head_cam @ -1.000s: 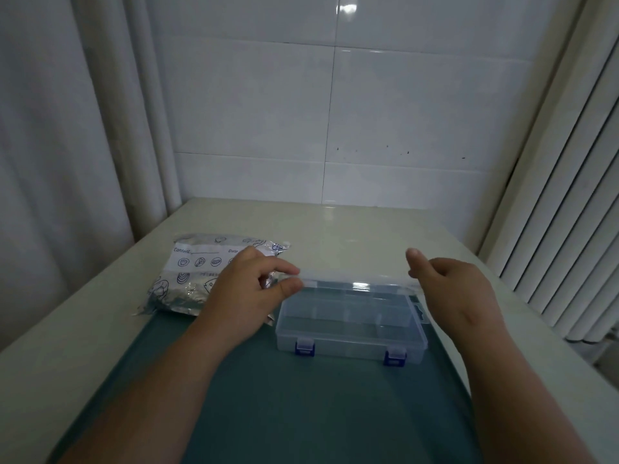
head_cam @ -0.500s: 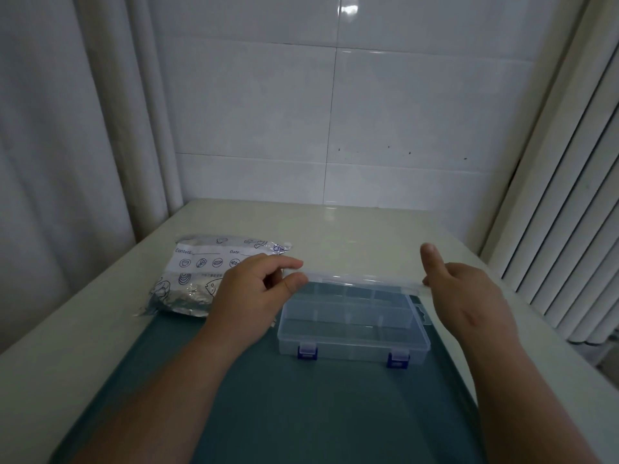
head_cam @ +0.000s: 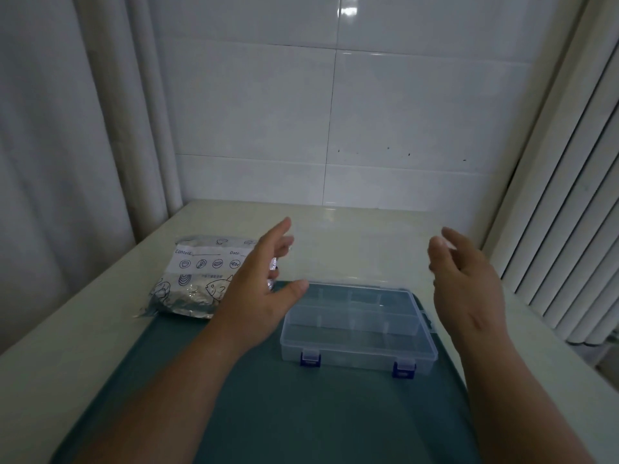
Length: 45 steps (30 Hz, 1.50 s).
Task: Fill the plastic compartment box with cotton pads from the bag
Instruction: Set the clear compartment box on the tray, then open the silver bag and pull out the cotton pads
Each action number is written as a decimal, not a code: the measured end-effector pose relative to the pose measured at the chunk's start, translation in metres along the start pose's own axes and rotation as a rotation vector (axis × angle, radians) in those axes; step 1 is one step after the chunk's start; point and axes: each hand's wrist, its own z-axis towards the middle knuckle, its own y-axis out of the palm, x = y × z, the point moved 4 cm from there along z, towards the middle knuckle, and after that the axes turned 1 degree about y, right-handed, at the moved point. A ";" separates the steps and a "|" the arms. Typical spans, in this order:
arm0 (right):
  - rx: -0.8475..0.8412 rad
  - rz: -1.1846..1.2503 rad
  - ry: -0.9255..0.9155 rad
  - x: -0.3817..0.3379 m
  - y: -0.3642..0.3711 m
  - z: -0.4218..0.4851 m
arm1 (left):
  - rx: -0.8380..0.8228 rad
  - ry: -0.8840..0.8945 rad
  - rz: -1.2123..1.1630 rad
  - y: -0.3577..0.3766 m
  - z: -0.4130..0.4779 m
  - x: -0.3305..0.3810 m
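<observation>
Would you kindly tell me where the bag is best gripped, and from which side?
Probably its right side, from above with the left hand, which hovers over it. The bag lies flat on the table, left of the box, and bulges in the middle, so a grip can close round that plump flank; its flat sealed near edge looks harder to pinch.

Left hand (head_cam: 258, 296) and right hand (head_cam: 465, 286) hover, fingers spread, flanking a clear compartment box (head_cam: 358, 329) on a teal mat (head_cam: 301, 413); a foil bag (head_cam: 197, 279) lies to its left.
</observation>
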 end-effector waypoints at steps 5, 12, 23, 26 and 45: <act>-0.135 -0.082 0.034 0.002 0.009 0.000 | -0.064 -0.070 0.067 0.006 0.000 -0.011; -0.549 -0.484 0.059 0.013 0.034 -0.009 | -0.123 -0.084 0.532 0.012 -0.003 -0.011; -0.602 -0.727 0.060 0.019 0.041 -0.007 | -0.242 -0.031 0.604 0.024 -0.005 -0.015; -0.580 -0.738 0.077 0.022 0.039 -0.006 | -0.258 -0.010 0.605 0.028 -0.006 -0.015; -0.744 -0.448 -0.105 -0.041 0.068 -0.026 | 0.400 -0.435 0.601 -0.094 0.010 -0.053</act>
